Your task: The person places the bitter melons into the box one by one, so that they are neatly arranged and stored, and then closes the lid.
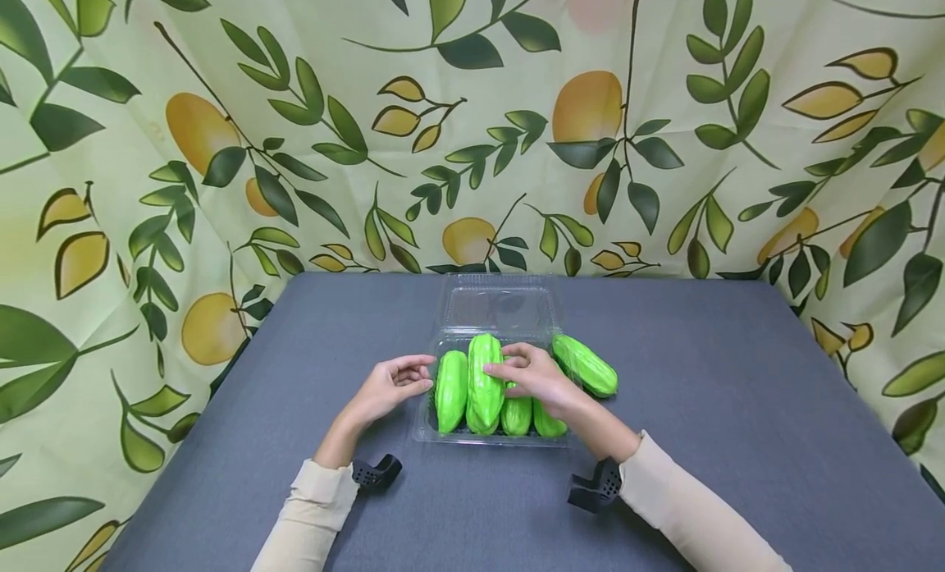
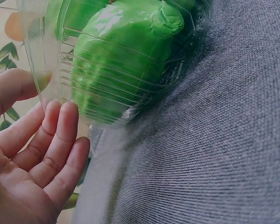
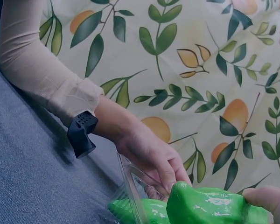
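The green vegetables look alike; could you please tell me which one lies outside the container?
The rightmost green vegetable, slanting on the grey table; the others are all in or above the clear container.

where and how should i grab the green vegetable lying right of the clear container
Probably around its middle, across its width, from above and the right: the green vegetable is long and lies slantwise on the table, its far end close to the clear container, its right side unobstructed.
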Available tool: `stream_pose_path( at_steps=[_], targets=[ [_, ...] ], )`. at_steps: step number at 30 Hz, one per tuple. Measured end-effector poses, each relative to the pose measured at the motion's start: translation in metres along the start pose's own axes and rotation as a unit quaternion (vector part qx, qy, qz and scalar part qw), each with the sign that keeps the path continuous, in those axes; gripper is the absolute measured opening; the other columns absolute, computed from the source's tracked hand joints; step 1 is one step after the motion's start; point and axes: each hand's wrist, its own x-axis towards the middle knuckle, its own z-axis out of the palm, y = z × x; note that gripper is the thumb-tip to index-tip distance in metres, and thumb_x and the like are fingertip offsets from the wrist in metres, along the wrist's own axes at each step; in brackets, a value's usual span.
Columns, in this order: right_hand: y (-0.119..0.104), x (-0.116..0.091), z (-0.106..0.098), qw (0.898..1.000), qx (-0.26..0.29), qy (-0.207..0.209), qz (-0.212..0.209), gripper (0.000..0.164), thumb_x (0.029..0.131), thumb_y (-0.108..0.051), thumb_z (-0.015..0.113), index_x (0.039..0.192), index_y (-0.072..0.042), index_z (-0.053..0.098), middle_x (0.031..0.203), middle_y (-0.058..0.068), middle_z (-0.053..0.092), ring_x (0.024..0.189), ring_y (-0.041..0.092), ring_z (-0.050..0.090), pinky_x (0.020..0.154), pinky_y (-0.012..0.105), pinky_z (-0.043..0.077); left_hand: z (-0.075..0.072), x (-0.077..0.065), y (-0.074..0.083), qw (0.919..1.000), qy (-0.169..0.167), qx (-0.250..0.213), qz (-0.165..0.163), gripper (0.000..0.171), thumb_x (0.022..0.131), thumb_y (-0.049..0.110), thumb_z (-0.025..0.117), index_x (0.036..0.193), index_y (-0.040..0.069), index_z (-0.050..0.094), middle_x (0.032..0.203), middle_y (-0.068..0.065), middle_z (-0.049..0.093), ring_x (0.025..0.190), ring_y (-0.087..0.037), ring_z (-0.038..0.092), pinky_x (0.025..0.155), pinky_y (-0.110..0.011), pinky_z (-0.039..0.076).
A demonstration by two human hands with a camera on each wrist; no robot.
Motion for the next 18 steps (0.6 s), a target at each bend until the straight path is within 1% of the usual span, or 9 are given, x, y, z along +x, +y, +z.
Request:
stream_pose_path(
  at_steps=[5,8,14,18],
  targets=[
    [-0.003,0.001,0.006,1.0,-0.006,0.007,0.003,0.061,0.088,-0.023,0.068,0.136,0.005,0.042,0.109,0.016,0.062,0.09,0.016,0.065,0.085,0.04,0.059,0.0,0.0,0.0,1.0,-0.001,0.0,-0.002,0.045,0.088,0.003,0.065,0.129,-0.012,0.052,0.11,-0.034,0.058,0.086,0.003,0.059,0.08,-0.011,0.051],
    [-0.004,0.003,0.01,1.0,-0.009,0.014,0.006,0.062,0.088,-0.023,0.069,0.135,0.005,0.042,0.108,0.016,0.062,0.087,0.016,0.065,0.083,0.039,0.059,0.0,0.0,0.0,1.0,0.0,0.001,-0.002,0.045,0.088,0.003,0.065,0.129,-0.012,0.052,0.11,-0.034,0.058,0.086,0.003,0.059,0.08,-0.011,0.051],
    [-0.005,0.008,0.016,1.0,-0.015,0.024,0.01,0.064,0.087,-0.023,0.071,0.134,0.007,0.042,0.112,0.021,0.06,0.082,0.017,0.065,0.078,0.037,0.06,0.0,0.0,0.001,1.0,-0.001,-0.001,0.0,0.045,0.088,0.003,0.065,0.128,-0.012,0.052,0.109,-0.033,0.058,0.085,0.003,0.059,0.08,-0.011,0.051],
    [-0.007,0.01,0.018,0.999,-0.026,0.03,0.01,0.065,0.086,-0.025,0.073,0.134,0.006,0.042,0.11,0.02,0.06,0.074,0.017,0.064,0.073,0.035,0.061,0.0,0.0,0.002,1.0,-0.001,-0.003,0.001,0.045,0.088,0.002,0.064,0.129,-0.013,0.052,0.108,-0.033,0.058,0.085,0.003,0.059,0.08,-0.011,0.051]
  ],
)
